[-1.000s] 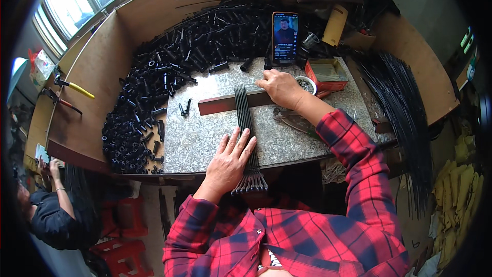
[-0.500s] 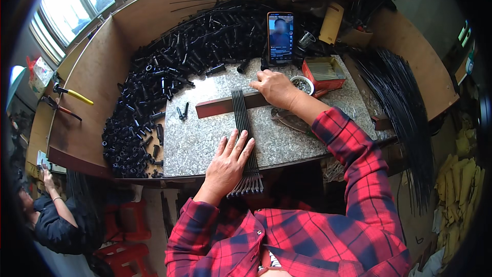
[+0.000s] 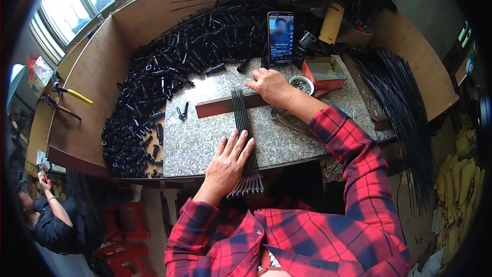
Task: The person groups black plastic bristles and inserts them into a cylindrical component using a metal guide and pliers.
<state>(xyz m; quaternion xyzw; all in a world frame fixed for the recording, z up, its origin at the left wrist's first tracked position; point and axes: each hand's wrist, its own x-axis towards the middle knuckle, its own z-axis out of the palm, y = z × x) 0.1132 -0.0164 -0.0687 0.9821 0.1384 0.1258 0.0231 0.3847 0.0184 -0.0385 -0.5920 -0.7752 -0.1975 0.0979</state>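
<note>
My left hand point(image 3: 229, 161) lies flat, fingers stretched out, on a row of thin black rods point(image 3: 240, 113) placed side by side. Their near ends fan out past the board's front edge and carry small rounded tips. Under their far part runs a dark reddish bar point(image 3: 215, 106), crosswise on the speckled stone board point(image 3: 292, 149). Over the bar's right end is my right hand point(image 3: 271, 86), fingertips pinched together close to the rods' far ends; anything in them is too small to make out. Beside it stands a white cup point(image 3: 301, 85) of small metal bits.
Black tubular parts point(image 3: 179, 56) heap along the left and back. A phone point(image 3: 281, 38) stands upright behind a red box point(image 3: 324, 74). Pliers point(image 3: 289, 120) lie under my right forearm. Long black rods point(image 3: 400, 92) hang over the right edge. Another person point(image 3: 61, 215) sits at lower left.
My right hand has shifted slightly left, toward the rods' far ends. My left hand and the rods stay in place. The other person's hand has moved a little.
</note>
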